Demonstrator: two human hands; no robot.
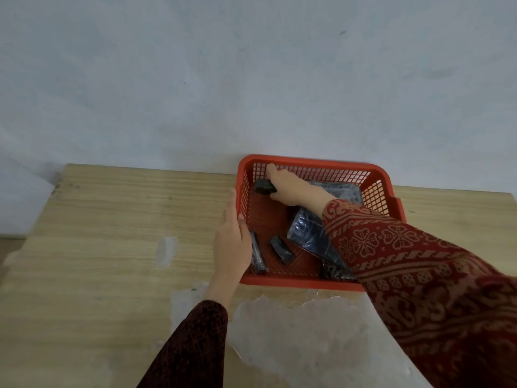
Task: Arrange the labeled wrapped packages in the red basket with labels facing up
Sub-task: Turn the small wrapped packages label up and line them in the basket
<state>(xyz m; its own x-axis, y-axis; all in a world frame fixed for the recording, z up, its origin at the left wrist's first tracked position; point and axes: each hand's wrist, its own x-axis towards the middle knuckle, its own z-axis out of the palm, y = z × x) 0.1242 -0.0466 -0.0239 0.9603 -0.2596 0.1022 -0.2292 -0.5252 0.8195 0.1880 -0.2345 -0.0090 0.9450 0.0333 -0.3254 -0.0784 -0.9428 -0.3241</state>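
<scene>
A red basket (313, 161) stands on the wooden table against the wall. My right hand (291, 186) reaches into its far left corner and is shut on a small black wrapped package (263, 186). My left hand (232, 242) holds the basket's left rim. Inside lie several dark wrapped packages: a thin one (257, 256) by the left wall, a small one (281, 249) in the middle, a large shiny one (307, 231) partly under my right sleeve, another large one (341, 190) at the far right. No labels show.
The wooden table (117, 219) has worn pale patches (302, 331) in front of the basket and a small patch (166, 252) to the left. A pale wall (251, 79) rises right behind the basket. The table's left edge drops off at the far left.
</scene>
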